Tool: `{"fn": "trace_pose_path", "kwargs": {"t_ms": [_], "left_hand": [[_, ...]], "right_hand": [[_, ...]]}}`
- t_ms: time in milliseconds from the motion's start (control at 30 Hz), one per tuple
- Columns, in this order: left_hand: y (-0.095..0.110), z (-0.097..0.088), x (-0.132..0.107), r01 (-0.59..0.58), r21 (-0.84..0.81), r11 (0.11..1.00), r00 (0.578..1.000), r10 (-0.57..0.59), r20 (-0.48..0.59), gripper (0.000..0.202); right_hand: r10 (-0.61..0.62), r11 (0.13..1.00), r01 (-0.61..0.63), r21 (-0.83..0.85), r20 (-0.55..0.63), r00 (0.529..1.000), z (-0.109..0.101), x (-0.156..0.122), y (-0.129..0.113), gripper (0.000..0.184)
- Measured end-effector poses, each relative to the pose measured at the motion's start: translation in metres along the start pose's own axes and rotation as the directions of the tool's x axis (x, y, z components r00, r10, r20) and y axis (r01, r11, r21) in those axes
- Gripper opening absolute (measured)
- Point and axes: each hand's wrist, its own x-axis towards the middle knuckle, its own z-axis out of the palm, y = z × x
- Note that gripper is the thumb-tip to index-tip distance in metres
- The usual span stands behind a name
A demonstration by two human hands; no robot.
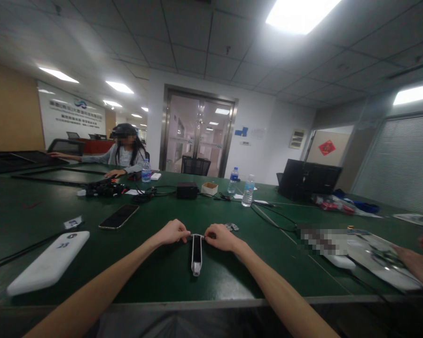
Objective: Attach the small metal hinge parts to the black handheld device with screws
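Note:
A narrow, long device (pixel 196 253) with a white frame and a black middle lies on the green table (pixel 155 277) in front of me, its light, tapered end towards me. My left hand (pixel 173 232) is closed in a pinch at the left side of its far end. On the opposite side, my right hand (pixel 220 236) pinches the right corner of that end with curled fingers. Something small and dark shows at the fingertips, too small to name. Just beyond my right hand lie small grey pieces (pixel 232 227), partly hidden by it.
A dark phone (pixel 119 217) and a white power bank-like block (pixel 51 263) lie to the left. Two water bottles (pixel 248 191), a black box (pixel 187 190) and cables stand farther back. One person (pixel 127 150) sits across; another person's hand (pixel 414 260) is at the right.

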Motion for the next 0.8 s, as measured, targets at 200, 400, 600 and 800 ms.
{"fn": "trace_pose_path", "kwargs": {"t_ms": [200, 400, 600, 800], "left_hand": [[0.001, 0.002, 0.000, 0.030, -0.016, 0.999, 1.000, -0.030, -0.001, 0.056], [-0.005, 0.003, 0.003, 0.009, -0.002, 1.000, 1.000, -0.009, 0.007, 0.053], [-0.011, 0.006, 0.006, -0.026, 0.032, 0.999, 0.999, 0.027, -0.017, 0.053], [-0.009, 0.009, 0.003, -0.059, 0.058, 0.997, 0.997, 0.062, -0.051, 0.050]], "right_hand": [[0.003, 1.000, -0.003, -0.002, 0.004, 1.000, 0.001, 0.000, 0.000, 0.015], [-0.012, 1.000, 0.012, 0.000, -0.005, 1.000, 0.001, 0.000, 0.000, 0.016], [-0.009, 1.000, 0.009, -0.005, -0.015, 1.000, 0.003, 0.001, 0.001, 0.014], [0.004, 1.000, -0.004, 0.010, 0.001, 1.000, 0.002, 0.000, 0.000, 0.015]]}}
